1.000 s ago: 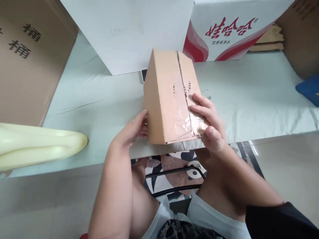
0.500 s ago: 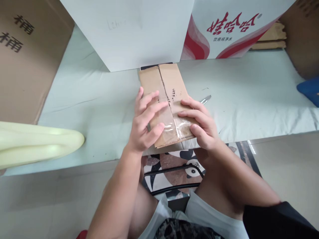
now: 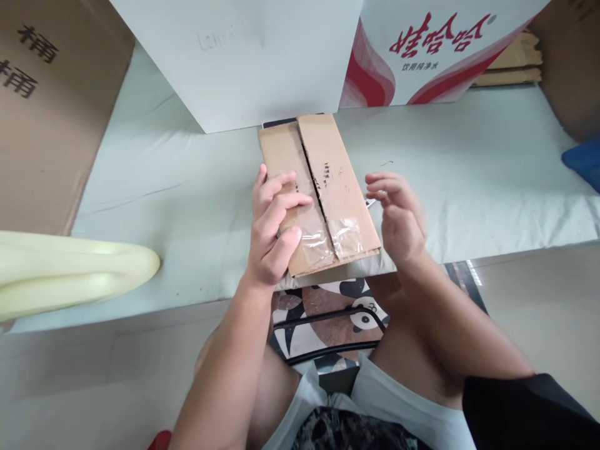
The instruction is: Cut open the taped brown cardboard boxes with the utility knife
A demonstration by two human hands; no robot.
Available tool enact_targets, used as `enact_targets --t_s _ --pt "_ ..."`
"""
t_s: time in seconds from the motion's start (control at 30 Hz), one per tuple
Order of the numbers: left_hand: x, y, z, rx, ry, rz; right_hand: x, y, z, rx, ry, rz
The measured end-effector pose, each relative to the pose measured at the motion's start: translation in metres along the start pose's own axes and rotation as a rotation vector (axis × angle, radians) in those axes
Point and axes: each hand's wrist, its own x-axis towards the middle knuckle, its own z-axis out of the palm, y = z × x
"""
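A flat brown cardboard box lies at the front of the cloth-covered table, with clear tape over its near end. A dark gap runs between its two top flaps, and the right flap stands slightly raised. My left hand grips the left side of the box, its bent fingers and thumb resting on the left flap. My right hand is off the box, just beyond its right edge, with loosely bent fingers apart from the thumb. A bit of a slim silvery thing shows beside its fingertips; the rest is hidden behind the hand.
Behind the box stand a tall white carton and a red-and-white carton. A large brown carton and a pale yellow smooth object are at left. A blue item lies at right. The table's front edge runs past my knees.
My right hand has let go of the box's right side and moved right, over the slim silvery thing. The right flap has risen and the gap is wider. My left hand stays on the box.
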Motion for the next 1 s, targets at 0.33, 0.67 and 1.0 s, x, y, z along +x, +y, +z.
enact_targets --t_s 0.33,0.67,1.0 --pt "-0.001 -0.006 0.003 0.033 0.028 0.076 0.014 0.047 -0.021 -0.715 -0.150 0.266" --pt "-0.001 -0.003 0.008 -0.013 0.041 0.074 0.017 0.028 -0.034 -0.368 0.359 0.359" --pt "0.001 0.009 0.034 -0.002 0.157 0.097 0.024 -0.062 -0.029 0.545 0.563 -0.254"
